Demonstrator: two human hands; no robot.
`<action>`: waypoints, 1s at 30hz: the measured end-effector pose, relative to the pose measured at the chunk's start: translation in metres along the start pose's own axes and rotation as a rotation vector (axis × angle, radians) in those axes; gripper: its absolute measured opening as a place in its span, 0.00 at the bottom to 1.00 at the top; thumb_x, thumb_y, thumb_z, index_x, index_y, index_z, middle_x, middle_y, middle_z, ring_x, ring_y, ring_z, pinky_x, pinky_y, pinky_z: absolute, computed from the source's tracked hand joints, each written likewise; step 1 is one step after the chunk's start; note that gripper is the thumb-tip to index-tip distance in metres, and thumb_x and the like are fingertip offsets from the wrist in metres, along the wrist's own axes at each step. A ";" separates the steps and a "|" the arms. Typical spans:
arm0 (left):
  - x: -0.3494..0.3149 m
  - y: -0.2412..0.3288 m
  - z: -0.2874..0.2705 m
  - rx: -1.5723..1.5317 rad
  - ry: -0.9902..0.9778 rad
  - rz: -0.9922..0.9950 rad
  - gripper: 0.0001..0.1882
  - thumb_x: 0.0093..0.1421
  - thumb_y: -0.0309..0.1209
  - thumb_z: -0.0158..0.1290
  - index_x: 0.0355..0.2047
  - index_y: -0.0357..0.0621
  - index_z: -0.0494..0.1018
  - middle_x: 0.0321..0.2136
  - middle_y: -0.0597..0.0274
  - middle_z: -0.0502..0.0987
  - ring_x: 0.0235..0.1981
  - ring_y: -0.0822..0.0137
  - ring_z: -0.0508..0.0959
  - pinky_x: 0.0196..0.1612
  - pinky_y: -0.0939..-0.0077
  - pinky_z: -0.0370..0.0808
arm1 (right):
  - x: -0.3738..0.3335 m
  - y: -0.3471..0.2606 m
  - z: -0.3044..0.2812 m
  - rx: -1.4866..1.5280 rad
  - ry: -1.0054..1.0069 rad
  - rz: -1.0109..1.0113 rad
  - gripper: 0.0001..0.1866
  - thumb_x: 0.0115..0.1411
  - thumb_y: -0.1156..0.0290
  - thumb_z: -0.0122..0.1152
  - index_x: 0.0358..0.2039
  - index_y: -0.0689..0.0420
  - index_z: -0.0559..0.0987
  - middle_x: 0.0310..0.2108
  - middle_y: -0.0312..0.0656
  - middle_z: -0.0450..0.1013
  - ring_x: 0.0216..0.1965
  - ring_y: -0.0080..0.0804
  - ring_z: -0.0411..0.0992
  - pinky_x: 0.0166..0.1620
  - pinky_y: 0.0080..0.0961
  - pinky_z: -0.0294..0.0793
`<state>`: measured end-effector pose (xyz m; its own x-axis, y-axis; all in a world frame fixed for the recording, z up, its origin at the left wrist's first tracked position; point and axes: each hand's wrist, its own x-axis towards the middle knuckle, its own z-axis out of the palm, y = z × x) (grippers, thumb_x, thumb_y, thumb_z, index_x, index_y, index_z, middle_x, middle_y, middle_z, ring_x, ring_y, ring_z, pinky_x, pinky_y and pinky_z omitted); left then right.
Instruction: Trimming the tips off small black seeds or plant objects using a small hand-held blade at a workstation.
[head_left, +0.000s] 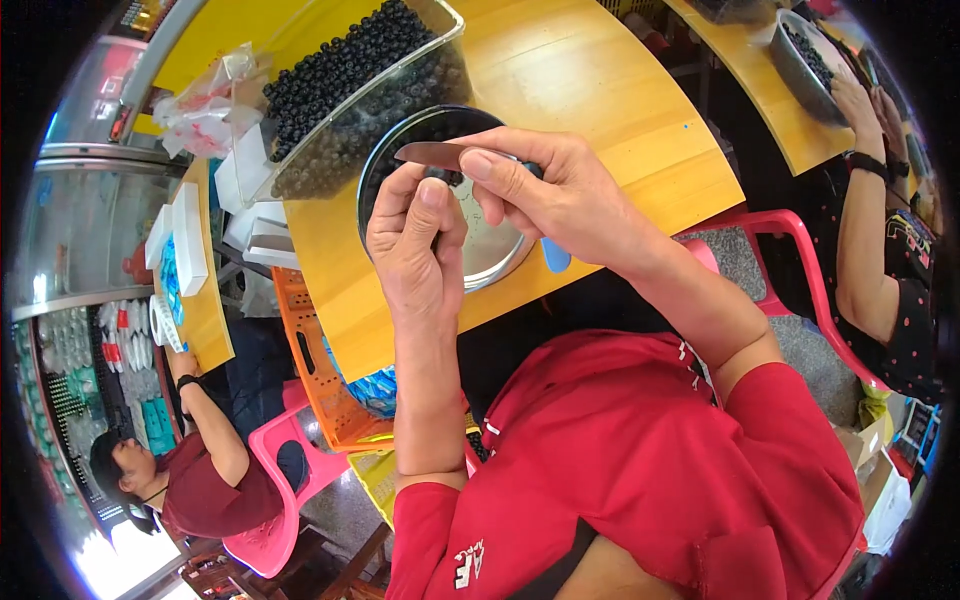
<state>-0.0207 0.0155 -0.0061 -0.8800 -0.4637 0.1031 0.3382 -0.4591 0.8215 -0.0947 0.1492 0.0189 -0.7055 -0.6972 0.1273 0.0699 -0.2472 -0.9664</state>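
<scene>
Over a round metal-rimmed bowl (497,277), my two hands meet close together. My right hand (555,190) is closed round a small knife (428,154), its short blade pointing left above my left fingertips. My left hand (420,240) is closed in a pinch, and a small dark piece (446,176) shows partly between its fingers beside the blade. Just behind the bowl stands a clear plastic tub (350,110) heaped with small round black pieces (335,75). The bowl's contents are mostly hidden by my hands.
The wooden table (590,80) holds the tub and bowl. A blue object (556,256) juts out at the bowl's right. An orange crate (300,350) stands at the left. One person (210,480) sits lower left; another's hands (865,110) touch a bowl (800,70) at the upper right.
</scene>
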 end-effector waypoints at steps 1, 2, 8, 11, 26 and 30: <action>0.001 0.000 -0.001 -0.007 -0.018 0.000 0.10 0.60 0.28 0.56 0.42 0.42 0.74 0.19 0.71 0.69 0.17 0.81 0.61 0.18 0.88 0.54 | 0.000 0.002 0.000 0.002 0.002 -0.012 0.17 0.67 0.63 0.50 0.49 0.59 0.76 0.19 0.28 0.66 0.17 0.09 0.58 0.19 0.09 0.55; 0.002 0.000 -0.002 -0.014 -0.037 0.001 0.10 0.60 0.28 0.56 0.41 0.42 0.74 0.19 0.70 0.69 0.17 0.81 0.61 0.18 0.88 0.55 | 0.001 0.003 -0.001 0.004 0.004 -0.024 0.17 0.67 0.63 0.50 0.49 0.59 0.76 0.19 0.28 0.66 0.17 0.09 0.58 0.19 0.09 0.56; 0.005 0.001 0.001 -0.066 -0.082 -0.058 0.10 0.60 0.29 0.55 0.41 0.40 0.74 0.19 0.70 0.68 0.15 0.80 0.61 0.17 0.88 0.55 | 0.003 0.007 -0.002 0.090 0.008 -0.022 0.17 0.67 0.63 0.49 0.49 0.60 0.75 0.19 0.29 0.67 0.16 0.10 0.58 0.19 0.09 0.55; 0.009 0.000 0.000 -0.099 -0.079 -0.109 0.11 0.63 0.31 0.52 0.42 0.39 0.73 0.20 0.69 0.68 0.14 0.79 0.60 0.16 0.87 0.55 | 0.005 0.006 -0.002 0.093 0.035 -0.018 0.17 0.67 0.64 0.49 0.50 0.60 0.75 0.19 0.29 0.67 0.16 0.09 0.58 0.18 0.09 0.55; 0.053 0.020 -0.027 0.545 -0.235 -0.369 0.09 0.61 0.27 0.46 0.34 0.36 0.75 0.23 0.66 0.73 0.15 0.82 0.61 0.17 0.89 0.54 | 0.000 0.007 -0.037 0.131 0.136 0.028 0.16 0.68 0.64 0.48 0.48 0.60 0.76 0.21 0.30 0.69 0.13 0.09 0.55 0.16 0.10 0.49; 0.062 0.013 -0.024 0.645 -0.319 -0.552 0.09 0.61 0.28 0.47 0.35 0.36 0.74 0.21 0.68 0.72 0.15 0.83 0.60 0.16 0.88 0.52 | 0.000 0.006 -0.039 0.111 0.113 0.018 0.17 0.68 0.64 0.47 0.48 0.60 0.76 0.21 0.30 0.69 0.14 0.08 0.55 0.16 0.10 0.49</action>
<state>-0.0633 -0.0374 -0.0027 -0.9447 -0.0280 -0.3269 -0.3271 0.0044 0.9450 -0.1213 0.1741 0.0044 -0.7779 -0.6236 0.0779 0.1565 -0.3123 -0.9370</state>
